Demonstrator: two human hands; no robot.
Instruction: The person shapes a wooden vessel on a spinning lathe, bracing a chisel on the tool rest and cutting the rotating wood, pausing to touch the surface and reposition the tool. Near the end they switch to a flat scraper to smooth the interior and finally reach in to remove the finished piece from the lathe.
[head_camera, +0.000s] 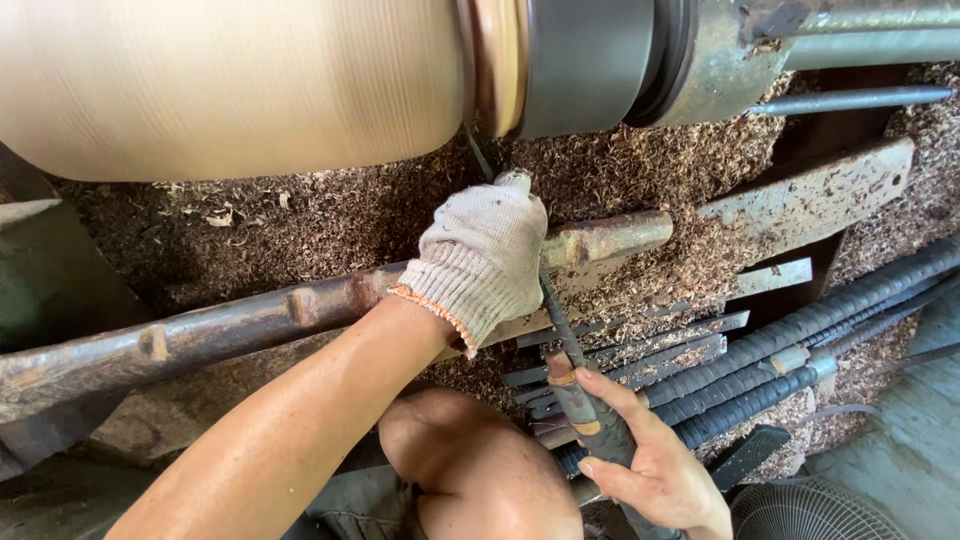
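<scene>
**Lathe station: tool on rest, both hands engaged**

Turning tool: long dark steel shaft w/ banded handle. It runs diagonally from below the tool rest, across it, w/ the tip pointing up toward the wood cylinder. Tip contact w/ the wood is not clear; can't tell.

Your left hand, in a white knit glove w/ orange cuff trim, is closed down over the shaft right where it crosses the tool rest, pressing on both. Your right hand is bare, below the rest, fingers wrapped tight round the handle end.

Tool rest: rusty round bar w/ welded lugs, running slantwise across the frame, just below the cylinder.

Wood cylinder: pale, smooth, w/ fine ring lines, directly above the rest. Its right end meets a tan disc, then a dark metal drum and a rusted housing.

Sawdust: thick brown layer between rest and cylinder, spreading right of the rest over a rusty flat plate.

Below and right of the rest: several flat steel blades fanned out, then a bundle of ribbed rebar rods angling up to the right.

Your bare knee sits well below the rest, beside your right hand. A fan grille shows at the lower right corner, farthest from the rest.
</scene>
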